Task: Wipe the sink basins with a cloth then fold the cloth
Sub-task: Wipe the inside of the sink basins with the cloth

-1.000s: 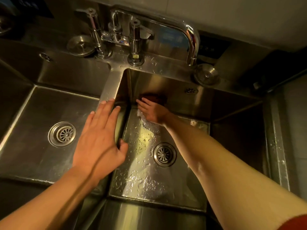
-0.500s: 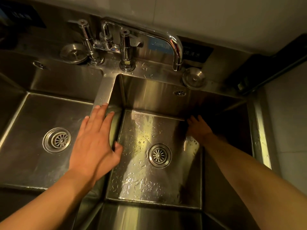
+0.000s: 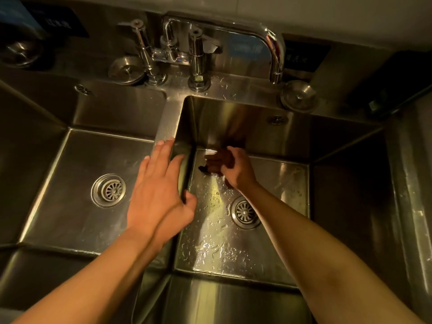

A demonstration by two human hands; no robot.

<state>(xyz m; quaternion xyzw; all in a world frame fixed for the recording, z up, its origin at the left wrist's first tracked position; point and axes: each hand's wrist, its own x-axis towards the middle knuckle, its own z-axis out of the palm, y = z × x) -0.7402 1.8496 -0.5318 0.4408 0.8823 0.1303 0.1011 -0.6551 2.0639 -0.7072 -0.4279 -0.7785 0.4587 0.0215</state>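
While my left hand (image 3: 159,192) lies flat on the steel divider (image 3: 167,122) for support, my right hand (image 3: 233,169) grips the dark cloth (image 3: 210,163) at the right steel sink basin's (image 3: 275,174) back-left corner, scrubbing.

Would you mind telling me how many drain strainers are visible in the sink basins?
2. One drain strainer sits in the floor of the left basin; the other is in the wet right basin, just beside the right forearm. None seems hidden.
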